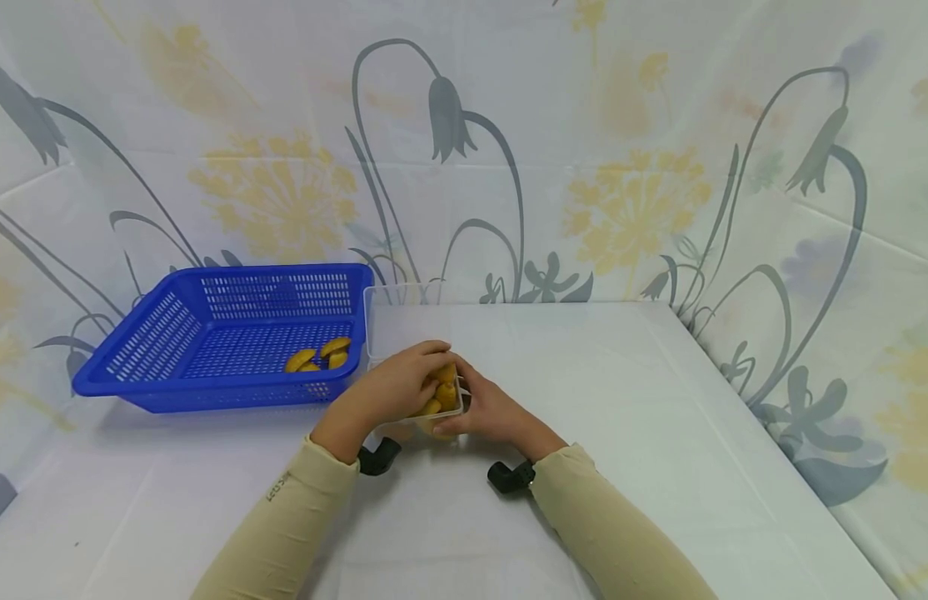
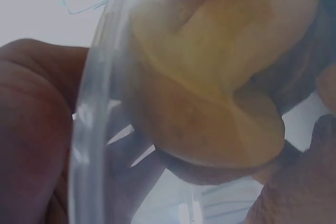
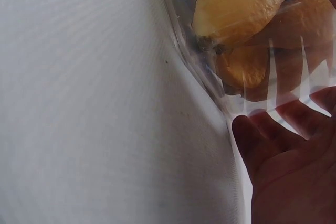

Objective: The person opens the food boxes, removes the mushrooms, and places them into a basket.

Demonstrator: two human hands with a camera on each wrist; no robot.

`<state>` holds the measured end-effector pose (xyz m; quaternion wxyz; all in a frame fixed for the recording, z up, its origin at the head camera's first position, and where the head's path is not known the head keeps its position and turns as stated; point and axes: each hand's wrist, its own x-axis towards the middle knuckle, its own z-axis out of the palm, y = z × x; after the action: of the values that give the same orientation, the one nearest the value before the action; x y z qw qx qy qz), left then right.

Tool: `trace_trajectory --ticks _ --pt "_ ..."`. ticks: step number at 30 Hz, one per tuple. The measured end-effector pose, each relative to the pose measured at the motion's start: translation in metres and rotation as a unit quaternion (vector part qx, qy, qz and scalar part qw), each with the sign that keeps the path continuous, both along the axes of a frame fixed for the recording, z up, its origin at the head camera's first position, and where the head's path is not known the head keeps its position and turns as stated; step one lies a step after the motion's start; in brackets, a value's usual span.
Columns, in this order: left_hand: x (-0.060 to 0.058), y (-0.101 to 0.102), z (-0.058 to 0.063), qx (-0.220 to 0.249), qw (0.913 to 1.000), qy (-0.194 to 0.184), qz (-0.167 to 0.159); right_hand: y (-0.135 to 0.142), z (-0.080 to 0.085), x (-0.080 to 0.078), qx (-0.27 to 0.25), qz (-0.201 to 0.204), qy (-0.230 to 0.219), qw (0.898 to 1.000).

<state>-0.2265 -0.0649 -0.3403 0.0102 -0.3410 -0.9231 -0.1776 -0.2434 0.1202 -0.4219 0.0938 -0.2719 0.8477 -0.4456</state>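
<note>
A clear plastic box [image 1: 443, 416] holds several yellow-brown mushrooms [image 1: 446, 395], and its clear lid [image 1: 404, 321] stands raised at the back. My right hand [image 1: 497, 408] grips the box's right side, with the thumb at the front; its spread fingers show against the clear plastic in the right wrist view. Over the box's opening bends my left hand [image 1: 396, 379], its fingertips down among the mushrooms and partly hidden. I cannot tell whether it pinches one. Close up in the left wrist view, a mushroom [image 2: 205, 124] with a pale stem shows through the plastic.
Left of the box stands a blue slotted basket [image 1: 209, 387], with a few mushrooms [image 1: 335, 350] in its near right corner. Both are on a white-covered table [image 1: 621, 392]. A flower-printed cloth [image 1: 284, 100] hangs behind and along the right side.
</note>
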Motion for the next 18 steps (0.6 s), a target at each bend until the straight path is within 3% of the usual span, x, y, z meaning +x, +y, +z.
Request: trace_trajectory --ticks 11,18 --pt "-0.002 -0.001 -0.002 -0.002 0.9999 0.007 -0.011 -0.001 0.014 0.007 0.004 0.008 -0.013 1.0" --pt "0.0 -0.001 0.0 -0.004 0.9994 0.028 -0.018 0.0 0.001 0.0 -0.003 0.004 0.0 1.0"
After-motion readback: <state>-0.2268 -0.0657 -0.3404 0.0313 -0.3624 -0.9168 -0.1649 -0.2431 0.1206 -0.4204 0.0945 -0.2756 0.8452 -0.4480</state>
